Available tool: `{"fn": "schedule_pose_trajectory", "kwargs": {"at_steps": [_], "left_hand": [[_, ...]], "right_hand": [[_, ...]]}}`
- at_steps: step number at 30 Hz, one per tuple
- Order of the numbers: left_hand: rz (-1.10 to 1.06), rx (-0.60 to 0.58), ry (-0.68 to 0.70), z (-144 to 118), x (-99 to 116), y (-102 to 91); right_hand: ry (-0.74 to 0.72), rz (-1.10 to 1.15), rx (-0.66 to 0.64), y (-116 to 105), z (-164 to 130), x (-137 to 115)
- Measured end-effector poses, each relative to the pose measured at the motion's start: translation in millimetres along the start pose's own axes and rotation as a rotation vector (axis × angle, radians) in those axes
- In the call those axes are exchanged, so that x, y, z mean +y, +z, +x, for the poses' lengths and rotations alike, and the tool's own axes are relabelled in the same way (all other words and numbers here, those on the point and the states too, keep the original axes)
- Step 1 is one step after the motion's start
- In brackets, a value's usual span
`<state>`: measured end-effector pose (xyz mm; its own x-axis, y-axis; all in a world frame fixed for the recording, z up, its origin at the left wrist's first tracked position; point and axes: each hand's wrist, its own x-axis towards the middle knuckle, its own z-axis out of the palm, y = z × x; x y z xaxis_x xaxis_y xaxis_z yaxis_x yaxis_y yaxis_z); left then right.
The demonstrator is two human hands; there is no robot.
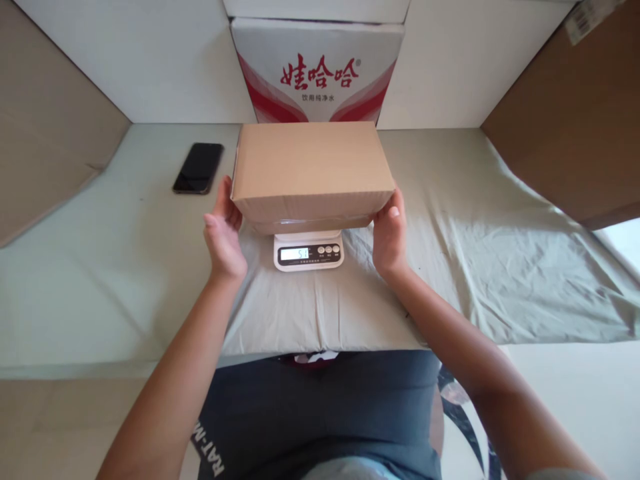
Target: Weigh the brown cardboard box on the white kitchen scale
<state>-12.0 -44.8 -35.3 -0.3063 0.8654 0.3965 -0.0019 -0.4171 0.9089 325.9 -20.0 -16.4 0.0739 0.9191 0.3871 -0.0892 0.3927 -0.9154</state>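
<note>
1. Cardboard box sits on a white scale, between both hands.
2. Left hand and right hand, fingers spread, press its sides.
3. Black phone lies beyond the left hand.

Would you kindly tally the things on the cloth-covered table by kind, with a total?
Plain brown cardboard boxes: 1, the box on the scale, with the left hand and right hand at its ends.
Printed red-and-white cartons: 1, the carton behind it.
Scales: 1, the white scale.
Phones: 1, the black phone.
Total: 4
</note>
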Motion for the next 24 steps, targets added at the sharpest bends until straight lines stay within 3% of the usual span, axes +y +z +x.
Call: {"fn": "schedule_pose_trajectory", "kwargs": {"at_steps": [10, 24], "left_hand": [[0.043, 0.014, -0.039, -2, 7, 5.2], [0.002, 0.032, -0.017, -10, 32, 26.8]], "right_hand": [[0.000, -0.004, -0.008, 0, 2, 2], [0.034, -0.012, -0.016, 9, -4, -19]]}}
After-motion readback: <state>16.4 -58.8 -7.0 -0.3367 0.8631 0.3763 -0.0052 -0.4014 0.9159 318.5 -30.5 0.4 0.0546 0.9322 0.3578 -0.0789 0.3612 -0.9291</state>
